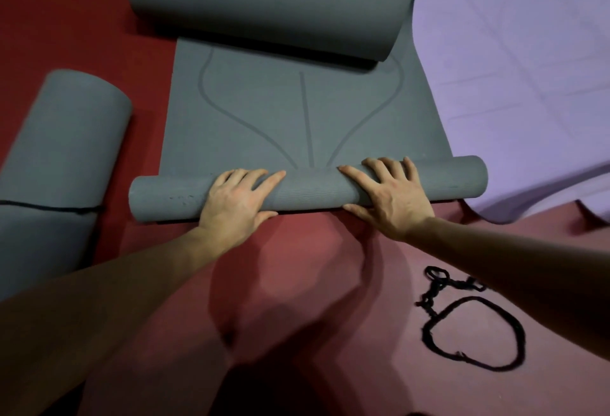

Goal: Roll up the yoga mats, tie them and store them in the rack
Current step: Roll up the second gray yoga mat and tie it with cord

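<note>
Mat: the grey mat [297,112] lies on the red floor [297,267], between a tied mat [62,151] on the person's left and a purple mat [511,52] on their right. No floor edge is in view.
Roll: the near end is wound into a thin roll [310,189]. The middle lies flat, printed lines up. The far end stands up in a big loose curl [264,3].
Long axis: the roll's axis runs left to right across the person, with the right end a little farther off. The mat's length runs straight away from them, so the roll should travel forward, toward the curl.
Handling: it looks like soft, light, springy foam with a matte, non-slip face. It probably gives under the palms and loosens if let go. The thin roll may skew or cone if one side is pushed harder.
Where to hold: on top of the roll, either side of its middle, with even pressure.
Grip: the left hand [237,198] and right hand [389,194] lie palm down on the roll, fingers spread over its top, thumbs low on the near side. They press on it rather than pinch it.
Far curl: it will likely need flattening as the roll reaches it.
Cord: a black cord [475,333] lies loose on the floor, near the right forearm, ready for tying.
Rack: not in view.
</note>
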